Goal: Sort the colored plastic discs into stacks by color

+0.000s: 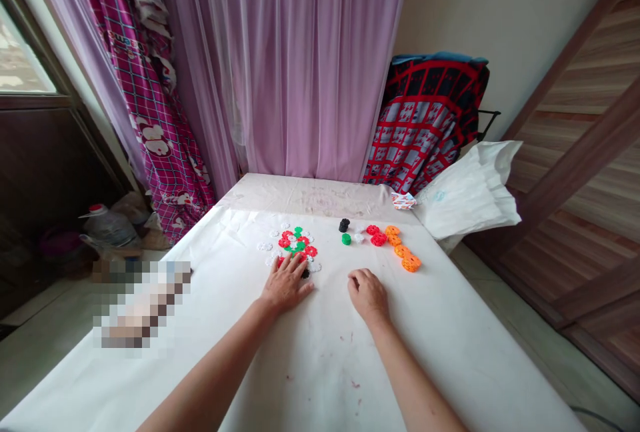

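My left hand (287, 282) lies palm down with its fingers spread. Its fingertips rest on the near edge of a flat cluster of flower-shaped plastic discs. Red discs (310, 251), green discs (298, 232) and white discs (265, 246) make up this cluster, with a black disc (305, 273) partly under my fingers. On the right, my right hand (369, 293) rests on the table with curled fingers; whether anything is inside is hidden. Beyond it stand small stacks of like discs: black (344, 225), green (346, 239), white (359, 239), red (379, 239) and orange (411, 263).
A white cloth covers the table (310, 365). A small patterned paper item (403, 201) lies near its far right edge, beside a white bag (470, 192). A blurred-out object (145, 309) is at the left edge. Purple curtains (310, 65) hang behind.
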The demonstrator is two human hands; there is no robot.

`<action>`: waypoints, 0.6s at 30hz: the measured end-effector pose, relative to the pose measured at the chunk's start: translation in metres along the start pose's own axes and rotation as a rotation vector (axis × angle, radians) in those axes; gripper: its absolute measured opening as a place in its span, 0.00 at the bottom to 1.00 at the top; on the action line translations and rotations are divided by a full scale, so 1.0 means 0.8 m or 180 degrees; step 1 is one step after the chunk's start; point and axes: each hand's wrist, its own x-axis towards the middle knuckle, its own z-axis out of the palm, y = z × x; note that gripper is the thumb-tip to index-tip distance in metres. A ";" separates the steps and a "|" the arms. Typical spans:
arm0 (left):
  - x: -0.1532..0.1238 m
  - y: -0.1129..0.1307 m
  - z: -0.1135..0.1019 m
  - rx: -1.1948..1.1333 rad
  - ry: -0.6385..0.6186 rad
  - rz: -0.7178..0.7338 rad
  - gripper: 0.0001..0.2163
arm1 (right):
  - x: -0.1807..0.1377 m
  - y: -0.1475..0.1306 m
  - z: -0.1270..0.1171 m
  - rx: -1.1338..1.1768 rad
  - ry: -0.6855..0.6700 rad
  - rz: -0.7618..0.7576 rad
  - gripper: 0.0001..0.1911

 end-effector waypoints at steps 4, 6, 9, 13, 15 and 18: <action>-0.029 -0.007 0.002 0.0046 0.0148 0.0531 0.29 | -0.003 0.000 0.002 0.0016 0.0072 -0.0091 0.12; -0.040 -0.015 0.001 0.0050 0.0065 0.0633 0.28 | -0.005 -0.002 0.004 0.0015 0.0051 -0.0200 0.12; -0.044 -0.026 -0.001 0.0092 0.0051 0.0446 0.30 | -0.009 -0.006 0.007 0.0072 0.0011 -0.0327 0.13; -0.041 -0.033 0.003 0.0159 0.0316 -0.0060 0.30 | -0.017 -0.007 0.010 0.0150 0.0027 -0.0358 0.13; -0.040 -0.034 0.005 0.0152 0.0351 -0.0237 0.30 | -0.020 -0.008 0.010 0.0121 0.0014 -0.0345 0.13; -0.042 -0.033 0.008 0.0105 0.0335 -0.0259 0.30 | -0.022 -0.011 0.008 0.0052 -0.0025 -0.0308 0.13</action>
